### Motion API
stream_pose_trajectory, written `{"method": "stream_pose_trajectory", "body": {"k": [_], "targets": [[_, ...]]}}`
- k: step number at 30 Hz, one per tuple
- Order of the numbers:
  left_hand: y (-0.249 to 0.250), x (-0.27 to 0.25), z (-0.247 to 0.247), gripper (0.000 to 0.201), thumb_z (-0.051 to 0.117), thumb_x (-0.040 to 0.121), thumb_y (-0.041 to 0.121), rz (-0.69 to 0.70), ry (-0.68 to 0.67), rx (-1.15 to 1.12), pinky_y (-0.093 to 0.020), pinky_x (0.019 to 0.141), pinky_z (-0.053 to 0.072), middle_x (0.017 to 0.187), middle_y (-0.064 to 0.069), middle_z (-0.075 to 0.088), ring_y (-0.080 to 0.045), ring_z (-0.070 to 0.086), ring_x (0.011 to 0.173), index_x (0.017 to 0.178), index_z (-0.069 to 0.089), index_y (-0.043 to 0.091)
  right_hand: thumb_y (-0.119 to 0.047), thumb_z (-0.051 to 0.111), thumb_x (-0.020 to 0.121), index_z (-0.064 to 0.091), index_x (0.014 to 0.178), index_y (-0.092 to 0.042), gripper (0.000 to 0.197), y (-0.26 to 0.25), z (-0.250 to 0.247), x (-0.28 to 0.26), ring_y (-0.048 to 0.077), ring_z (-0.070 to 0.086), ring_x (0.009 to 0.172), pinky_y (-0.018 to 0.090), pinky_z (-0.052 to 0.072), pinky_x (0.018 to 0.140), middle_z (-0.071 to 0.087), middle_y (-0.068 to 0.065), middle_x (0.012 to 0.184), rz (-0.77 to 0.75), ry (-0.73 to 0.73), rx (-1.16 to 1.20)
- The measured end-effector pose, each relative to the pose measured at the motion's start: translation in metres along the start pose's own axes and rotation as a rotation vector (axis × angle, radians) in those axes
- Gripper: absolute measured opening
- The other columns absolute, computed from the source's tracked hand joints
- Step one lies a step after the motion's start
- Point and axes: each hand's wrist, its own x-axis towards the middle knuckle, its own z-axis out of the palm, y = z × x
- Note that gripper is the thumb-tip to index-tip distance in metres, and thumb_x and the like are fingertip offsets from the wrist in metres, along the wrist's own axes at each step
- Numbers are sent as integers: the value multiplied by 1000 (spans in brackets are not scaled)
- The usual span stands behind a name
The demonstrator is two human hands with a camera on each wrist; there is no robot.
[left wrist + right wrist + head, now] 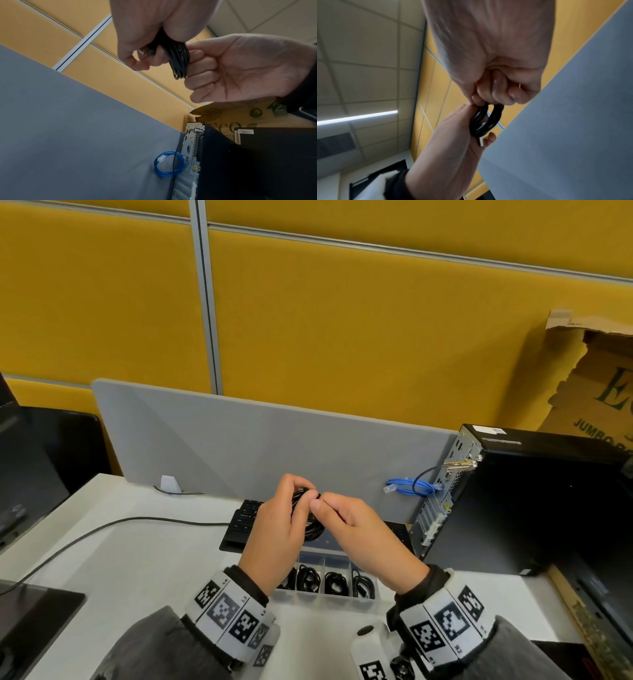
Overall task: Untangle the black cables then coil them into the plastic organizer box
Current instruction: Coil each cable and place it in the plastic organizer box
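Both hands hold one coiled black cable (313, 530) in the air above the clear plastic organizer box (322, 599). My left hand (281, 518) curls its fingers round the coil's left side. My right hand (346, 518) pinches the right side of the coil between thumb and curled fingers. In the left wrist view the black coil (178, 59) sits between the left hand (145, 33) and the right hand (240, 67). The right wrist view shows the coil (488, 119) with a silver plug (480, 142) sticking out by the left hand (453, 142). Several coiled black cables (308, 578) lie in the box's compartments.
A black keyboard (245, 522) lies behind the box. A black computer tower (531, 501) stands at the right, with a blue network cable (407, 486) hanging at its back. A grey divider panel (274, 446) closes the desk's far edge. One loose black cable (102, 529) crosses the desk at left.
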Motion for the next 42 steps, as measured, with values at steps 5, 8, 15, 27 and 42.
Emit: {"method": "stream_pose_trajectory", "body": {"k": [5, 8, 15, 27, 42], "targets": [[0, 4, 2, 21, 43, 95, 23, -41, 42, -9, -12, 54, 37, 59, 10, 50, -2, 50, 55, 75, 45, 28, -29, 42, 98, 48, 69, -18, 31, 6, 5, -7, 9, 31, 54, 26, 27, 54, 35, -3, 58, -81, -2, 4], [-5, 2, 4, 21, 42, 95, 27, -34, 28, -9, -16, 51, 35, 55, 3, 48, -9, 46, 52, 74, 45, 24, -27, 44, 97, 47, 69, -17, 30, 7, 7, -12, 5, 33, 54, 22, 27, 54, 37, -7, 58, -94, -23, -7], [-11, -1, 2, 42, 30, 90, 52, 95, -136, 129, -18, 54, 33, 57, 7, 41, -11, 41, 57, 76, 47, 17, -37, 37, 95, 42, 68, -26, 29, 13, -20, -16, 8, 29, 49, 24, 32, 54, 30, -11, 47, -386, 244, -886], [5, -5, 2, 65, 88, 53, 4, -261, -304, -393, -11, 59, 41, 71, 10, 51, 4, 46, 52, 94, 39, 19, -16, 51, 94, 71, 99, -20, 21, 42, -2, -12, -5, 52, 76, 7, 38, 70, 50, -14, 76, -153, 240, -28], [-4, 1, 19, 60, 71, 62, 1, -376, -326, -327, -32, 75, 57, 93, 1, 70, -15, 70, 75, 116, 56, 21, -21, 59, 90, 58, 96, -38, 18, 30, -2, -22, 3, 61, 96, 9, 49, 65, 60, 3, 104, -10, 157, 158]]}}
